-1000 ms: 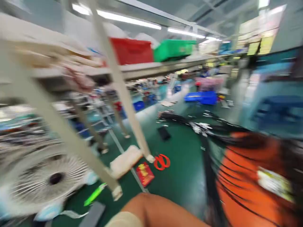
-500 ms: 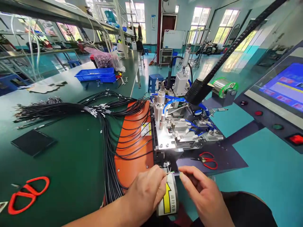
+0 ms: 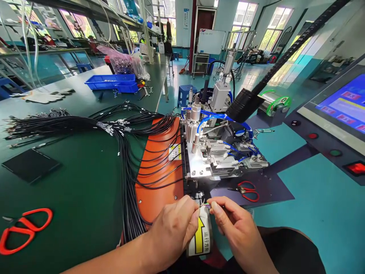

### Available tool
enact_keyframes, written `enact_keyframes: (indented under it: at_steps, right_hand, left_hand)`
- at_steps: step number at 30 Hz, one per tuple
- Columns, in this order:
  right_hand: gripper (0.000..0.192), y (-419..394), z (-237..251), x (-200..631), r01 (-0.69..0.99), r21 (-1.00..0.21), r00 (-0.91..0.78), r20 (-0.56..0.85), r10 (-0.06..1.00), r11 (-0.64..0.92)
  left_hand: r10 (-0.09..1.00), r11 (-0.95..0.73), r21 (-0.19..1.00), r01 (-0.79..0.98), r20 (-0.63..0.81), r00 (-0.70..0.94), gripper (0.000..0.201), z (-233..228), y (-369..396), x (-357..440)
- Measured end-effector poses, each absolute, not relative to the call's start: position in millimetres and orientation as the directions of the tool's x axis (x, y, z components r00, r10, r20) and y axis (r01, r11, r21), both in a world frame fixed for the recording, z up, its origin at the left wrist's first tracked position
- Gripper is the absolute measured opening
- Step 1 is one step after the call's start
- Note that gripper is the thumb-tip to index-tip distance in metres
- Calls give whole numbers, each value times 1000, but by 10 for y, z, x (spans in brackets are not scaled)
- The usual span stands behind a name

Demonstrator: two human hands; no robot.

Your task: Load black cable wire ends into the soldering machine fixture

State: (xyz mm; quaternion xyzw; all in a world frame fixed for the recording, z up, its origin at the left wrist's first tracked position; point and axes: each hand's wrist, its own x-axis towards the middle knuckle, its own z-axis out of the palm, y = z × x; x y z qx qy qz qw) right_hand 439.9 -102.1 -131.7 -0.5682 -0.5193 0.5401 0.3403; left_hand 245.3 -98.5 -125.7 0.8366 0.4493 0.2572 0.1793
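Note:
My left hand (image 3: 176,224) is closed in a pinch on the end of a cable, with thin stripped wires (image 3: 203,205) poking out past the fingertips. From the other side, thumb and forefinger of my right hand (image 3: 235,224) are pinched on the coloured wire tips. Most of the cable is hidden by my left hand. Just beneath the fingers is a white label with a yellow arrow (image 3: 199,238). Black cables (image 3: 129,186) hang in a thick bundle to the left, and several single ones cross an orange plate (image 3: 159,194) into the metal machine (image 3: 222,163).
Red-handled snips (image 3: 249,191) lie on the machine's base, right of my hands. Orange-handled scissors (image 3: 27,228) and a black flat pad (image 3: 31,164) rest on the green table. A control panel (image 3: 336,133) stands at right, near a solder wire spool (image 3: 273,103). Blue trays (image 3: 112,83) sit farther back.
My right hand has moved left and closed its fingertips on the wire tips, where a gap showed before. My left hand keeps its pinch. The view has shifted slightly.

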Motion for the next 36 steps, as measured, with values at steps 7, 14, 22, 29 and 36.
enact_keyframes:
  at_steps: [7,14,22,29,36]
  right_hand:
    - [45,-1024,-1295,4400,242,-947,-114,-242,964,-209]
    - [36,-1036,-1233,4345,229,-947,-104,-256,961,-227]
    - [35,-1058,-1190,4296,148,-960,-82,-252,964,-238]
    - [37,-1036,-1215,4292,114,-962,-69,-258,964,-250]
    - [38,-1031,-1185,4256,37,-962,-94,-273,958,-270]
  left_hand:
    - [850,-524,523,673,265,456,25,-1291,-981,2453]
    - [851,-522,544,657,277,446,23,-1267,-983,2456]
    - [854,-518,565,643,293,431,19,-1279,-985,2443]
    - [860,-502,600,623,272,432,14,-1290,-992,2434]
    - [870,-483,671,563,295,394,11,-1347,-985,2427]
